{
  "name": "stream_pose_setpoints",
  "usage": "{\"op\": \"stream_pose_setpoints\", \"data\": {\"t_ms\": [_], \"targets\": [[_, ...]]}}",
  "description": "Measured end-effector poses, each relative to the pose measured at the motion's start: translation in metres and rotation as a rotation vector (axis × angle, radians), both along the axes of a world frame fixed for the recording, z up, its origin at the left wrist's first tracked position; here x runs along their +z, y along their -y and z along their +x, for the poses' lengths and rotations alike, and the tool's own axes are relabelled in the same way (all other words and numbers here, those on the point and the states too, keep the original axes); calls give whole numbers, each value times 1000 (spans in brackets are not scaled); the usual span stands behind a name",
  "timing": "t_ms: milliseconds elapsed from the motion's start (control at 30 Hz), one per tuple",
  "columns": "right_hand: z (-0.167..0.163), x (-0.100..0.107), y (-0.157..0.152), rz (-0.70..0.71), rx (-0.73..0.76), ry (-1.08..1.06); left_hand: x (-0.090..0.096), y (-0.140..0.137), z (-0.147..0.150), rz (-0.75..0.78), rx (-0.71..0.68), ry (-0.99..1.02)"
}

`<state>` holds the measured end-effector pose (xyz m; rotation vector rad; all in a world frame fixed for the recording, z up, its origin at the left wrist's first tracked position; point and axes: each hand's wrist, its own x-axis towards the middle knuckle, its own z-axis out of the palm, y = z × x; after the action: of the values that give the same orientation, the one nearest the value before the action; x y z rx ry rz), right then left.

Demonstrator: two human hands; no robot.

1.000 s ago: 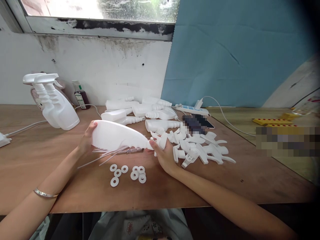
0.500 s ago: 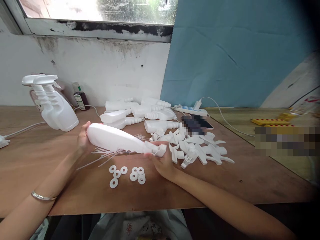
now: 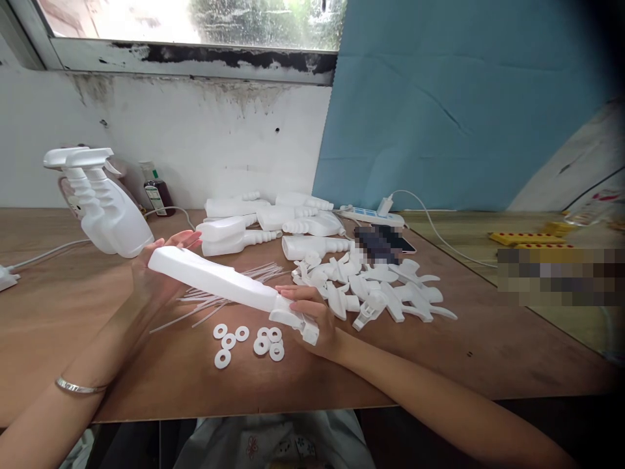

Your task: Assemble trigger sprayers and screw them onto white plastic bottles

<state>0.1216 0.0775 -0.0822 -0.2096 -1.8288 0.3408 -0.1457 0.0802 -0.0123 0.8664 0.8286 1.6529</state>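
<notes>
A white spray bottle (image 3: pixel 215 277) with its trigger head fitted is held slantwise above the table, base to the left and head lower right. My left hand (image 3: pixel 153 273) supports the base end, its fingertips showing behind the bottle. At the other end my right hand (image 3: pixel 317 319) has its fingers wrapped round the neck and the trigger head (image 3: pixel 293 319). Beneath the bottle lie several thin white dip tubes (image 3: pixel 215 296). Nearer me are several white ring washers (image 3: pixel 222 359), and loose white trigger heads (image 3: pixel 375 303) are heaped right of my right hand.
Several white bottles without heads (image 3: pixel 312 246) lie at the back of the wooden table (image 3: pixel 415 371). Two assembled spray bottles (image 3: pixel 120 215) stand at the left, near a dark bottle (image 3: pixel 159 195). A power strip (image 3: pixel 374 215), a cable and phones (image 3: pixel 390 241) lie at the back right.
The bottle has turned about its length and tilted more, its head end dropping towards me. My left hand has shifted left, its fingers now stretched behind the base.
</notes>
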Motion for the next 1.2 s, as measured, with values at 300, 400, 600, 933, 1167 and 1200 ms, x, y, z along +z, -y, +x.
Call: {"op": "stream_pose_setpoints", "data": {"t_ms": [300, 400, 600, 933, 1167, 1200], "targets": [[3, 10, -10, -245, -162, -150, 6, 5, -3, 29, -80, 10], [4, 15, -12, -505, -304, -181, 1, 1, -8, -38, -164, -79], [3, 23, -18, -872, -230, -308, -8, -9, -24, -74, -192, -345], [1, 27, -17, -969, -160, -190, 0, 0, -15, 373, 324, -1150], [2, 32, -16, -994, -111, -162, -15, -9, -23, 918, 647, -1306], [2, 33, -15, -1004, -90, -165, -16, -9, -24, 953, 680, -1319]]}}
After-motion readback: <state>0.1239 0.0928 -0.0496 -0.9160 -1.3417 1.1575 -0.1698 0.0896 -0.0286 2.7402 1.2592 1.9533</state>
